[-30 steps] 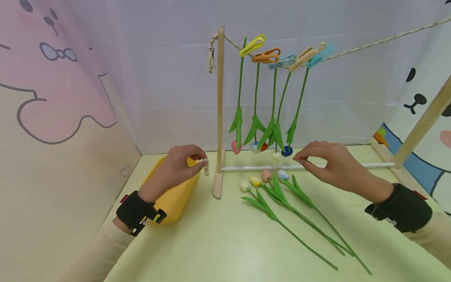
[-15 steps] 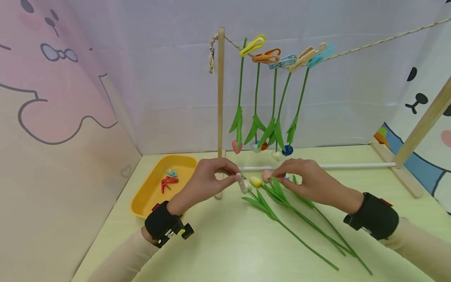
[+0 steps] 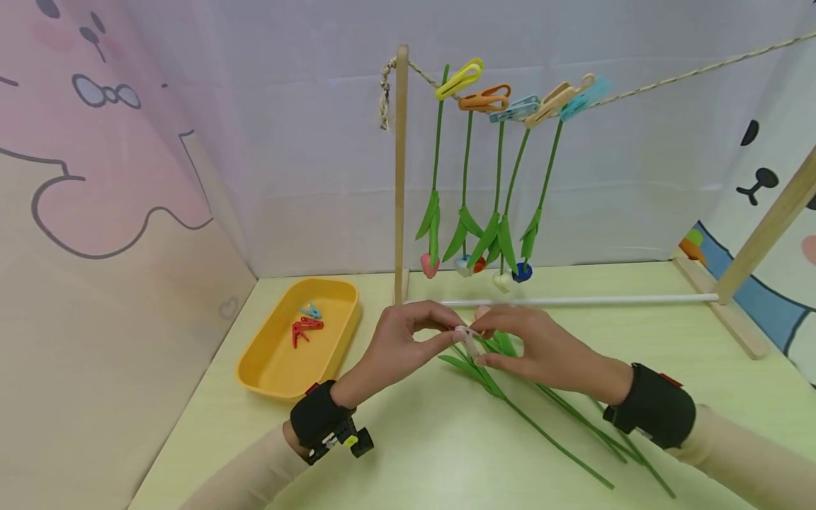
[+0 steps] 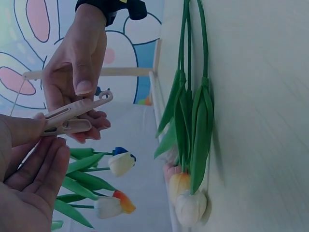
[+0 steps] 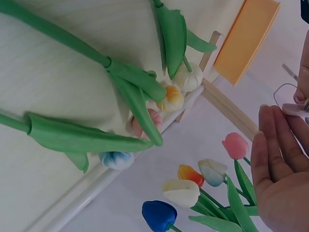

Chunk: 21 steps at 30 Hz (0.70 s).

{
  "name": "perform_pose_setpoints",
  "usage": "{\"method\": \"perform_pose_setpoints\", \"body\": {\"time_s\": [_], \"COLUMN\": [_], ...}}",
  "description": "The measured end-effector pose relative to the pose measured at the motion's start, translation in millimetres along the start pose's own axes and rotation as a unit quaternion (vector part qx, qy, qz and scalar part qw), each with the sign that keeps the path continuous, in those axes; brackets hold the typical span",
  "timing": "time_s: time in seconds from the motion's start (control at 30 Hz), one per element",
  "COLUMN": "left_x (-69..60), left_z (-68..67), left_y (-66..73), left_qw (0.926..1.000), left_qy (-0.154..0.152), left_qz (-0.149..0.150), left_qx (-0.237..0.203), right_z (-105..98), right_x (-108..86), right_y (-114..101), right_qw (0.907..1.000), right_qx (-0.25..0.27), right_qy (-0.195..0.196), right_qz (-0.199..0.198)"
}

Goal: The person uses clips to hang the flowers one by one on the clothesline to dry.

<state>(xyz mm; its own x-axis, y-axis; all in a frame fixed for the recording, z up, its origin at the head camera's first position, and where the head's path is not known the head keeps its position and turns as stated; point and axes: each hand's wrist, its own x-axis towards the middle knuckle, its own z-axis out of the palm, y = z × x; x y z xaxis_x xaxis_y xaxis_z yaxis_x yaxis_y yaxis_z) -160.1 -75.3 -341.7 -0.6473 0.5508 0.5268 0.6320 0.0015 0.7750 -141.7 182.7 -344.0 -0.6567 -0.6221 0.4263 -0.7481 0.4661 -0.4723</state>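
1. Yellow colours the tray (image 3: 273, 363) at far left, where red pins (image 3: 306, 327) and a light-blue pin (image 3: 311, 311) lie; only the head view shows these contents.

2. The wooden post (image 3: 400, 170) stands upright beyond the tray, with the rope (image 3: 701, 71) knotted at its top.

3. The left hand (image 3: 404, 343) pinches one end of a pale clothespin (image 4: 79, 108) between thumb and fingers.

4. The pale clothespin is above the table, between the two hands. In the head view its long axis slants down and rightward from the left fingertips. The left wrist view alone clearly shows its hooked tip, pointing away from the left hand and towards the right.

5. Five tulips hang heads-down from the rope, clipped by coloured pegs, from the yellow peg (image 3: 460, 79) to the turquoise peg (image 3: 583, 100).

6. On the table, the hands cover most tulip heads in the head view; the right wrist view reveals white (image 5: 188, 78), yellow-and-white (image 5: 171, 99), pink (image 5: 149, 121) and blue-and-white (image 5: 117, 160) ones.

7. The right hand (image 3: 542, 347) has its thumb parted from its fingers about the pale clothespin's free end; whether it touches cannot be told.
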Motion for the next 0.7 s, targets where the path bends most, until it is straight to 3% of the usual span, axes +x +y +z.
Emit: {"method": "perform_pose_setpoints", "body": {"time_s": [0.3,0.53,0.7], "left_x": [-3.0,-8.5,-14.8], "left_z": [6.4,8.6,15.3], "left_y": [-11.2,-23.9,-40.1], "left_qw": [0.9992,0.9984,0.9947], "left_qy": [0.027,0.041,0.006], "left_qz": [0.030,-0.008,-0.034], "left_qx": [0.001,0.038,0.097], "right_z": [-1.0,-15.8,-27.0], "right_x": [-3.2,-6.5,-13.2], "right_y": [2.5,5.6,11.0], "right_qw": [0.9975,0.9939,0.9911], "right_qx": [-0.031,-0.059,-0.088], "right_qy": [0.061,0.091,0.099], "right_qz": [-0.017,-0.021,-0.015]}}
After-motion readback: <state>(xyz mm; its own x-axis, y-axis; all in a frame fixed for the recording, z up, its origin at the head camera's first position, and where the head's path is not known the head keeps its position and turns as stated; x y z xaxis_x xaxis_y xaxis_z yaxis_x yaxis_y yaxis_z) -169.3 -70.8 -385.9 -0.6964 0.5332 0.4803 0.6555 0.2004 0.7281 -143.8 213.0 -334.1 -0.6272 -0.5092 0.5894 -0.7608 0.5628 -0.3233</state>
